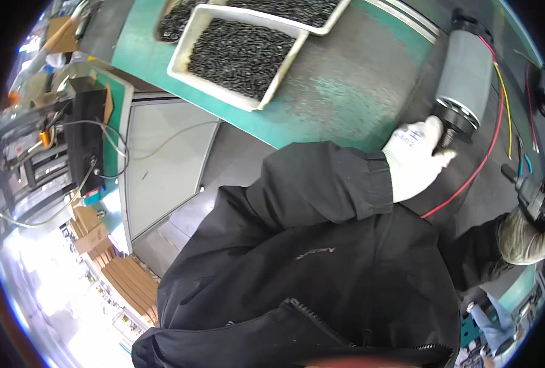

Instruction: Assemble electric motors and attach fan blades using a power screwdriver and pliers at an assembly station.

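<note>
In the head view, my left hand [412, 161], in a white glove, is at about 3 o'clock from the middle. Its fingers touch the black end cap [455, 122] of a grey cylinder [464, 73], with my thumb reaching out beside the threaded shaft [447, 139] that sticks out there. Some of those fingers are hidden, so I cannot tell how tightly they close. The cylinder lies at 2 o'clock, its far end tipped toward 1 o'clock and its shaft end toward me. A red wire [487, 157] and a yellow wire [510, 122] run from its far end down its right side.

Between 3 and 4 o'clock, close to the rim, my right hand [525, 238] wears a greyer glove, its fingers wrapped around a grey-and-black tool [533, 197]; its kind I cannot make out.

Near 12 o'clock a white tray [217, 88] full of small black pieces [239, 58] sits on a worn green tabletop [340, 92]. At 8 o'clock there is stacked cardboard [128, 285].
</note>
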`<state>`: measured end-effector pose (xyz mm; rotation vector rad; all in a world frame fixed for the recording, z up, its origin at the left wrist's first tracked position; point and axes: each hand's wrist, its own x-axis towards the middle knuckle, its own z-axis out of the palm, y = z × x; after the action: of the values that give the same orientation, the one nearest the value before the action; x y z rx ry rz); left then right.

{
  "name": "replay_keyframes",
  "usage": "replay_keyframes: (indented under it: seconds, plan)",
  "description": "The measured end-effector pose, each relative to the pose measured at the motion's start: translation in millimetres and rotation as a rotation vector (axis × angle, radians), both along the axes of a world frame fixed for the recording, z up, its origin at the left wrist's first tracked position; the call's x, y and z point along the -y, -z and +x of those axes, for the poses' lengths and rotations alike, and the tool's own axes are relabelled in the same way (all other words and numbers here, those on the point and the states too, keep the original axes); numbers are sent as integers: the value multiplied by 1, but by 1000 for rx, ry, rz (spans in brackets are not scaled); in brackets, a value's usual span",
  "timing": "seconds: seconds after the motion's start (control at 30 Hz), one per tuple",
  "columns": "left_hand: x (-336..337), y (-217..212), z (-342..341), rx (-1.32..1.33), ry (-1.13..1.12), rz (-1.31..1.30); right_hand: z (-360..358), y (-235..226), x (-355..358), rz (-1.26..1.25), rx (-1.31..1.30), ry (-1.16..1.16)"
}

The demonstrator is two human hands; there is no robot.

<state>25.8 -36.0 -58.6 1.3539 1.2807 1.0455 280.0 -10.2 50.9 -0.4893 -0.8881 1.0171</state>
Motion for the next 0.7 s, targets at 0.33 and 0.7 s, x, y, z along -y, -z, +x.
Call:
replay_keyframes:
  seconds: [0.33,0.7]
  plan:
    - [-65,-30,-252,-1427,-374,294,50,60,38,-365,175,464]
    - [-71,-47,-255,-1139,-312,457,18,49,38,-342,243,525]
